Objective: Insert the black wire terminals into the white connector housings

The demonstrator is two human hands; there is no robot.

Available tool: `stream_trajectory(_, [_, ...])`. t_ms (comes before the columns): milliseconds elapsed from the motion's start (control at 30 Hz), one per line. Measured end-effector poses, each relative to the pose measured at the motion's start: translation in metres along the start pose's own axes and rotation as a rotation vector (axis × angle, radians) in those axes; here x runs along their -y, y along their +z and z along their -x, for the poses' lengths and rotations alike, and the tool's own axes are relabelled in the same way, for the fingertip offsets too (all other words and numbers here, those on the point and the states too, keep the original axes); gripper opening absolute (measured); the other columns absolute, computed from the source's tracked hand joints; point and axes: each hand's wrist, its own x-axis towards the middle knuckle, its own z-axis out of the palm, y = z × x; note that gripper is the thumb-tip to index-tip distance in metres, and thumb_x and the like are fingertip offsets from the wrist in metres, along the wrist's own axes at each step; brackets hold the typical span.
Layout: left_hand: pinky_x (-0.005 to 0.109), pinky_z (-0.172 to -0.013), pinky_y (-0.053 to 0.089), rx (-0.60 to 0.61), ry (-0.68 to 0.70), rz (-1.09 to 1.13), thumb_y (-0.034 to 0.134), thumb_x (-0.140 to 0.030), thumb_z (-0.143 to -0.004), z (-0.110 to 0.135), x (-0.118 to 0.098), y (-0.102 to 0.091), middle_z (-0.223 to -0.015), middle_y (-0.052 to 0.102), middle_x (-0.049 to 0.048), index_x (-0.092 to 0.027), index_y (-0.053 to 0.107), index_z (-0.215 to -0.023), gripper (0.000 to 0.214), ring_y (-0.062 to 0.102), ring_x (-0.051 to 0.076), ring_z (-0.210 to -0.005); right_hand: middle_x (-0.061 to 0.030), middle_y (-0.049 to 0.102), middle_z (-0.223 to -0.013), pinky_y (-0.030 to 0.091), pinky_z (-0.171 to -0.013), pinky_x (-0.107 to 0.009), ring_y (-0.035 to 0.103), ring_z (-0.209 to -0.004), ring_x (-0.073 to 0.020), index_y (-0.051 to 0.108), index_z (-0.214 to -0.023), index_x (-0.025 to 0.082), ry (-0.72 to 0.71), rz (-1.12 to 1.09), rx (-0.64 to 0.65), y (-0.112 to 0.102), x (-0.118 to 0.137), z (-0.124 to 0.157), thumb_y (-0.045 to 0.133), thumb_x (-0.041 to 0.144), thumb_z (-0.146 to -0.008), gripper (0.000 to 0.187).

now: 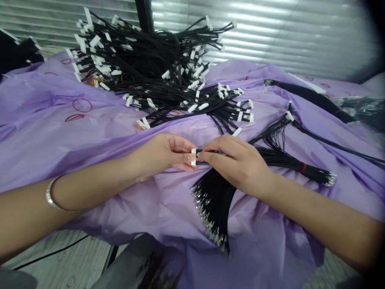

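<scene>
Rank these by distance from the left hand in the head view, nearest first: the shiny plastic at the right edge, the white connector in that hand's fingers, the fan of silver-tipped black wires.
From the left hand:
1. White connector: pinched at its fingertips.
2. Fan of black wires: below and right.
3. Shiny plastic: far right.

white connector (pixel 193 152): partly hidden | upper-left black bundle (pixel 18 53): cut off

Black wires (pixel 219 200), white connector (pixel 193 157).
On the purple sheet (pixel 168 216), wires are tipped silver; behind it, grey blinds (pixel 270 32) are striped horizontally.
</scene>
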Motion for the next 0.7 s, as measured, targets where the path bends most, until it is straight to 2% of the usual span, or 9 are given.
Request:
stream_trajectory(167, [0.023,-0.071,0.055,-0.026,0.025,-0.008,0.068,-0.012,-0.071,0.000,0.000,0.001,-0.074,0.069,-0.0011,-0.015,0.070,-0.079,0.010,0.066,0.010,-0.069,-0.0126,0.064,-0.090,0.051,-0.076,-0.037,0.058,-0.084,-0.0218,0.056,-0.099,0.011,0.012,-0.014,-0.044,0.001,0.000,0.001,0.045,0.007,-0.089,0.016])
stream_trajectory(300, [0.024,-0.072,0.055,-0.023,0.041,-0.026,0.068,-0.013,-0.070,0.001,0.001,0.002,-0.076,0.070,-0.0008,-0.016,0.070,-0.079,0.009,0.065,0.011,-0.070,-0.0113,0.064,-0.090,0.050,-0.076,-0.037,0.059,-0.084,-0.0217,0.055,-0.093,0.015,0.067,-0.030,-0.012,0.001,0.004,0.000,0.043,0.008,-0.089,0.014])
stream_trajectory(367, [0.025,-0.073,0.055,-0.020,0.058,-0.055,0.068,-0.014,-0.071,0.001,0.002,0.002,-0.077,0.070,-0.0011,-0.016,0.070,-0.080,0.009,0.065,0.011,-0.070,-0.0086,0.064,-0.084,0.049,-0.072,-0.034,0.059,-0.079,-0.0203,0.054,-0.087,0.016,0.171,-0.042,0.003,0.001,0.008,-0.001,0.047,0.010,-0.088,0.009])
stream_trajectory(433, [0.025,-0.074,0.055,-0.030,0.069,-0.094,0.067,-0.014,-0.072,0.002,0.002,0.004,-0.075,0.069,-0.0017,-0.016,0.069,-0.079,0.008,0.065,0.010,-0.070,-0.0037,0.062,-0.075,0.047,-0.062,-0.028,0.058,-0.068,-0.0163,0.054,-0.083,0.017,0.346,-0.111,0.005,0.000,0.012,-0.002,0.057,0.012,-0.083,0.005])
stream_trajectory(533, [0.022,-0.073,0.055,-0.054,0.071,-0.137,0.065,-0.012,-0.073,0.002,0.001,0.006,-0.073,0.069,-0.0023,-0.016,0.068,-0.078,0.008,0.065,0.010,-0.071,0.0031,0.059,-0.065,0.041,-0.051,-0.021,0.054,-0.055,-0.0098,0.056,-0.078,0.017,0.591,-0.330,0.011,0.000,0.013,-0.004,0.067,0.009,-0.074,0.014])
stream_trajectory(600, [0.022,-0.072,0.055,-0.068,0.071,-0.148,0.065,-0.011,-0.073,0.003,0.001,0.008,-0.073,0.070,-0.0021,-0.016,0.069,-0.078,0.009,0.066,0.010,-0.071,0.0047,0.059,-0.064,0.040,-0.050,-0.019,0.053,-0.053,-0.0080,0.056,-0.075,0.017,0.671,-0.431,0.012,0.000,0.013,-0.005,0.068,0.007,-0.073,0.015])
stream_trajectory(700, [0.023,-0.073,0.055,-0.076,0.074,-0.171,0.066,-0.011,-0.072,0.004,0.002,0.009,-0.075,0.070,-0.0012,-0.016,0.070,-0.078,0.009,0.066,0.011,-0.072,0.0047,0.059,-0.063,0.038,-0.051,-0.018,0.053,-0.054,-0.0075,0.057,-0.071,0.016,0.697,-0.436,0.002,0.003,0.012,-0.005,0.068,0.005,-0.072,0.015])
